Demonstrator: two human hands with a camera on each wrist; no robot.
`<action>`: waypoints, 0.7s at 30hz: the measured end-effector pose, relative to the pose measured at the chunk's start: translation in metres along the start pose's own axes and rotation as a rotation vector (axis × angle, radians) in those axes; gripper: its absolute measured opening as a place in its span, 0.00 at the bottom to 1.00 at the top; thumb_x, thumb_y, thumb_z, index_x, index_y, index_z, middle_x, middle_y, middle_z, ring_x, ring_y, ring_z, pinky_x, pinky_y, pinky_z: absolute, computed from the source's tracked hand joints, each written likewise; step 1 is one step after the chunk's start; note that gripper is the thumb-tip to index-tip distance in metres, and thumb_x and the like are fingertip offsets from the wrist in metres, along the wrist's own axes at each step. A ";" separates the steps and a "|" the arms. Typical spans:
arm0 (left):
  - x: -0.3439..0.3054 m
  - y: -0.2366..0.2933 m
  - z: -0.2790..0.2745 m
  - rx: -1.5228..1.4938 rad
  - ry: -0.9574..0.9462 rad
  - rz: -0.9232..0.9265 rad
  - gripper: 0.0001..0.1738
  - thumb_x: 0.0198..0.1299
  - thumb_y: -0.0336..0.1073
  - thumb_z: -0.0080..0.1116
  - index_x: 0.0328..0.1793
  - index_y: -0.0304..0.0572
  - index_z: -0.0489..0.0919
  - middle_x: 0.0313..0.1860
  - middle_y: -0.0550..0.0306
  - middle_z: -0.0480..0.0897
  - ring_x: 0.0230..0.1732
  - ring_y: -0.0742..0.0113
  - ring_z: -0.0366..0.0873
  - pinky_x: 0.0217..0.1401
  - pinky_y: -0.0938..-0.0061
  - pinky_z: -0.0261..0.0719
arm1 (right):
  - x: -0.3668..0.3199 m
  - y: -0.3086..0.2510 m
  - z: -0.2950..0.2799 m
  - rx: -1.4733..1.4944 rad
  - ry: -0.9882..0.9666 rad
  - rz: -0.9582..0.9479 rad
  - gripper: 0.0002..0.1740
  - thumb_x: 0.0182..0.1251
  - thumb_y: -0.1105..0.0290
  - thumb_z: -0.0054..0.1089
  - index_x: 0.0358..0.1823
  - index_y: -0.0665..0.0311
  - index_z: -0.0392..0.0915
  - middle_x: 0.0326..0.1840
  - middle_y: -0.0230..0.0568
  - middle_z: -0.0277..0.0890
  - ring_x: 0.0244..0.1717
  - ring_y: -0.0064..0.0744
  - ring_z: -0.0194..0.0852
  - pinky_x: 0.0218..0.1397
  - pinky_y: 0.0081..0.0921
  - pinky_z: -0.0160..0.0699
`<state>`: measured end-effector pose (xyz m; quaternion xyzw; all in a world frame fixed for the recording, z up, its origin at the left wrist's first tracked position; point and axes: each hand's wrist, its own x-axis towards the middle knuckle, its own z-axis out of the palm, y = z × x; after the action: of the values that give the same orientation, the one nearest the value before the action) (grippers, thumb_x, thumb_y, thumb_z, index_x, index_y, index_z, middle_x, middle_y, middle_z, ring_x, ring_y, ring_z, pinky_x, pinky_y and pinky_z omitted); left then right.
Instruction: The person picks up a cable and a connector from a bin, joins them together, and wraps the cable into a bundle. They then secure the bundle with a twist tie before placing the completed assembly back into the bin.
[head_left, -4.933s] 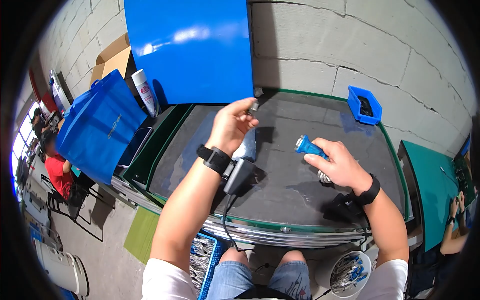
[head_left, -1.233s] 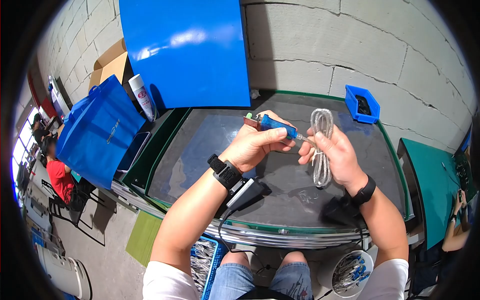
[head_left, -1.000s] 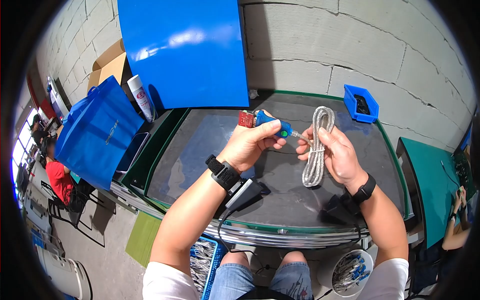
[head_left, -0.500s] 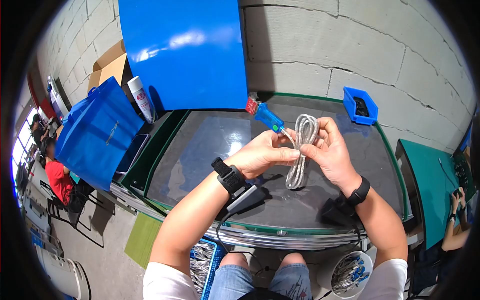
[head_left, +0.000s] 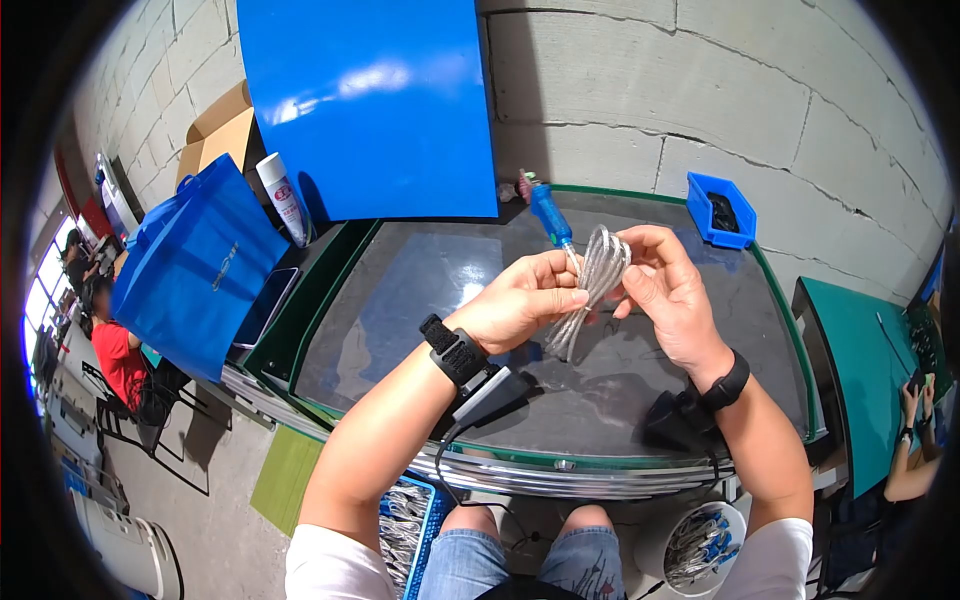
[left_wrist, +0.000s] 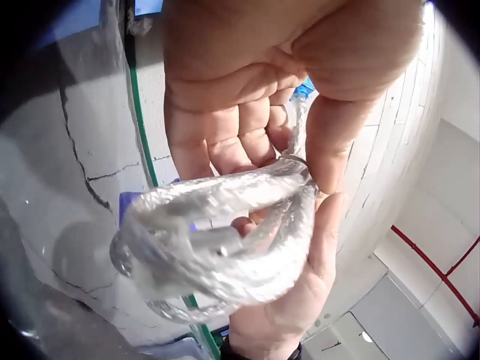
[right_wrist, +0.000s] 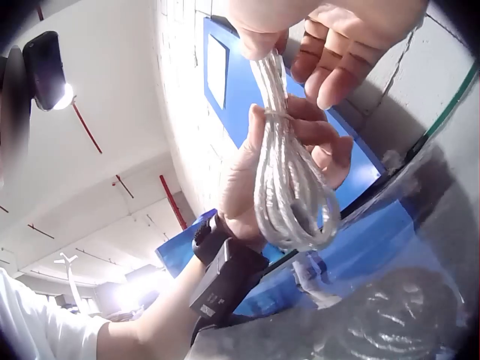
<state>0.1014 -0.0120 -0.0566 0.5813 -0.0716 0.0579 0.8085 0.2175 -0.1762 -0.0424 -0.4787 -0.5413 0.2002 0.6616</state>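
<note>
Cable coil (head_left: 603, 262) | left hand (head_left: 520, 305), right hand (head_left: 668, 292) pinch it | well inside table (head_left: 400, 300) edges

White short sleeves (head_left: 325, 562), blue jeans (head_left: 465, 558), black wrist straps (head_left: 455, 350), 2 wrist cameras (head_left: 490, 392), black cable (head_left: 447, 462)

The coiled cable (head_left: 590, 290) had a clear, glossy plastic sheath over silvery braid, and its connector (head_left: 548, 213) was translucent blue plastic. The dark tabletop (head_left: 420, 295) looked smooth and shiny, with crack-like veins. The blue panel (head_left: 370, 100) was glossy, the block wall (head_left: 780, 90) rough and matt. The blue bag (head_left: 195, 260) looked like matt cloth, the box (head_left: 225, 115) plain cardboard, the small bin (head_left: 703, 208) blue plastic.
</note>
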 end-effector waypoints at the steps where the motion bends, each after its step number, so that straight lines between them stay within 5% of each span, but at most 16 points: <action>1: 0.000 0.000 0.001 -0.040 -0.016 -0.009 0.22 0.55 0.29 0.60 0.56 0.36 0.70 0.48 0.57 0.78 0.49 0.69 0.77 0.55 0.67 0.76 | 0.000 -0.001 0.000 0.033 -0.005 -0.007 0.18 0.67 0.67 0.53 0.56 0.61 0.65 0.44 0.32 0.71 0.39 0.19 0.72 0.34 0.14 0.73; 7: -0.004 0.006 0.012 0.120 -0.058 0.098 0.28 0.49 0.27 0.66 0.58 0.37 0.71 0.49 0.59 0.78 0.49 0.72 0.76 0.54 0.74 0.75 | -0.001 -0.004 -0.002 0.065 -0.054 0.034 0.14 0.67 0.68 0.54 0.52 0.62 0.67 0.44 0.32 0.71 0.39 0.19 0.73 0.35 0.15 0.74; 10: -0.002 0.005 0.010 0.141 0.011 0.005 0.29 0.46 0.26 0.68 0.57 0.37 0.72 0.48 0.60 0.79 0.49 0.74 0.76 0.54 0.76 0.74 | 0.000 0.001 -0.006 0.087 -0.082 0.053 0.14 0.68 0.66 0.53 0.51 0.62 0.67 0.43 0.32 0.72 0.39 0.19 0.73 0.36 0.17 0.75; 21: -0.002 0.002 0.008 0.069 -0.120 -0.026 0.28 0.49 0.31 0.68 0.57 0.37 0.71 0.46 0.59 0.79 0.43 0.76 0.76 0.42 0.81 0.75 | 0.001 0.008 -0.005 0.143 -0.052 0.040 0.11 0.69 0.65 0.51 0.47 0.63 0.72 0.37 0.31 0.75 0.34 0.19 0.75 0.35 0.17 0.76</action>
<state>0.0985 -0.0189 -0.0522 0.6121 -0.1103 0.0150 0.7829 0.2239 -0.1738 -0.0484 -0.4356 -0.5331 0.2638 0.6756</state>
